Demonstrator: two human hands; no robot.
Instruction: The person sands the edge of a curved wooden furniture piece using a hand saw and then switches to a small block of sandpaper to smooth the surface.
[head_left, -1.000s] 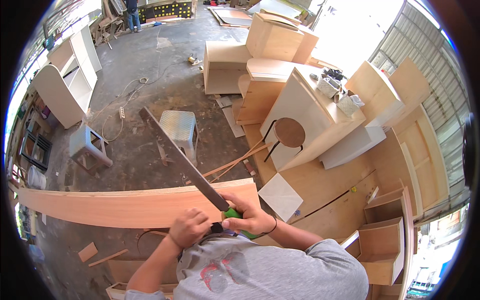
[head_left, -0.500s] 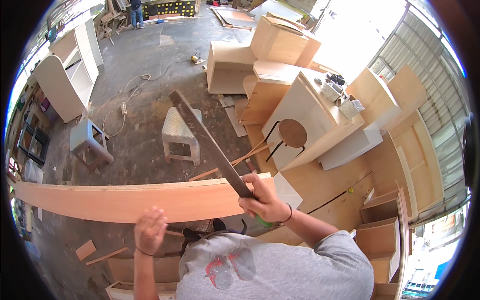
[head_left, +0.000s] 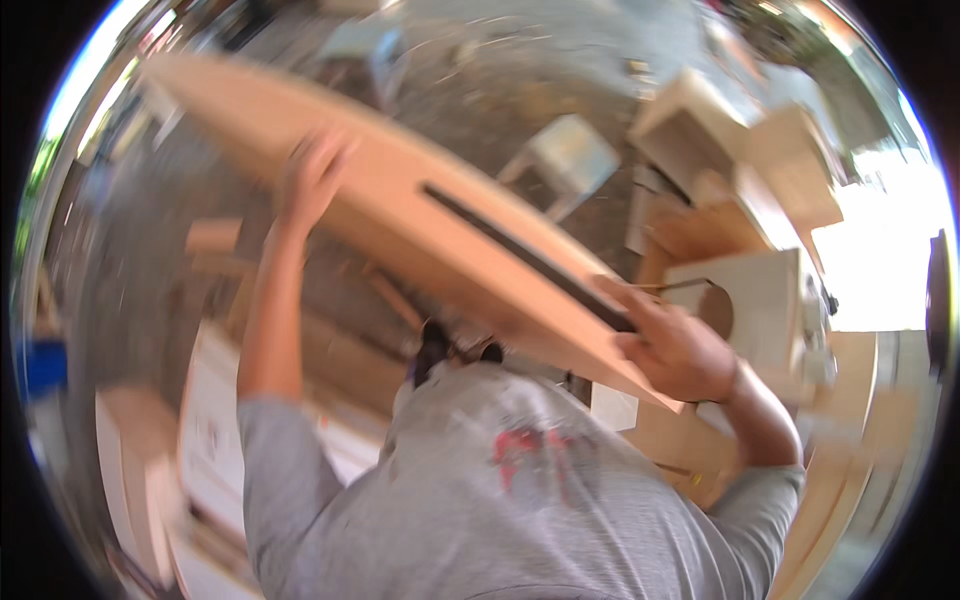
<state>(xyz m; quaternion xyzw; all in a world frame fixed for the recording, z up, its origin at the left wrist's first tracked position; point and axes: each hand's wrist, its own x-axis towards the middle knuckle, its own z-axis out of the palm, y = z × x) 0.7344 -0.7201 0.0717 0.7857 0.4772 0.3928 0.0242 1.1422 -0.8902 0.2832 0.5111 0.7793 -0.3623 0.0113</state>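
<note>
A long pinkish-brown wooden board (head_left: 400, 240) stretches across the view from far left to near right. My left hand (head_left: 318, 180) lies on its face toward the far end, fingers extended and blurred by motion. Near the board's closer end my right hand (head_left: 680, 345) is closed around a handsaw (head_left: 530, 255), whose dark straight blade lies along or just above the board, pointing to the far left. Whether the blade touches the wood I cannot tell. The saw's handle is hidden in my right hand.
A light plastic stool (head_left: 565, 160) stands beyond the board, and a bluish stool (head_left: 365, 50) farther left. Wooden cabinet boxes (head_left: 690, 130) crowd the right, beside a round-seated stool (head_left: 715, 315). White-faced panels (head_left: 215, 420) lie at the lower left. Much is smeared by motion.
My view has swung left, so the board now runs diagonally. My left hand has come onto the board. The saw has dropped from pointing up and away to lying along the board.
</note>
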